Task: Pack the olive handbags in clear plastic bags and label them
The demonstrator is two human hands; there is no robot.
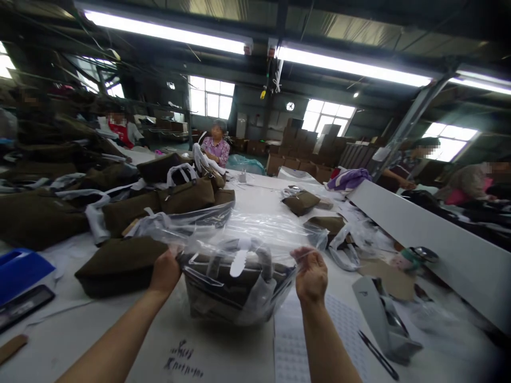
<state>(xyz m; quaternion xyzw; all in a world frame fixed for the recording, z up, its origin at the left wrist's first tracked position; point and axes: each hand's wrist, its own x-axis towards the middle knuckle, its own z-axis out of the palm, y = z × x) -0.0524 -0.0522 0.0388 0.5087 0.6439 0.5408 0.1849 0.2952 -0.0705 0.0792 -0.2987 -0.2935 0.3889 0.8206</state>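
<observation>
In front of me a dark olive handbag (pixel 223 290) stands on the white table inside a clear plastic bag (pixel 263 226). A white tag (pixel 239 260) hangs at its handles, which have pale wrapping on them. My left hand (pixel 166 270) is closed on the plastic at the left side of the handbag. My right hand (pixel 312 274) pinches the plastic at the right side, fingers curled. The upper part of the plastic spreads loosely away from me over the table. Just left of my left hand lies another olive handbag (pixel 120 263).
Many olive bags (pixel 187 196) with wrapped handles are heaped at the left. A grey tape dispenser (pixel 383 319) and black tweezers (pixel 377 354) lie at the right, by a sheet of labels (pixel 339 335). A blue object (pixel 24 271) sits at far left. Several people work beyond the table.
</observation>
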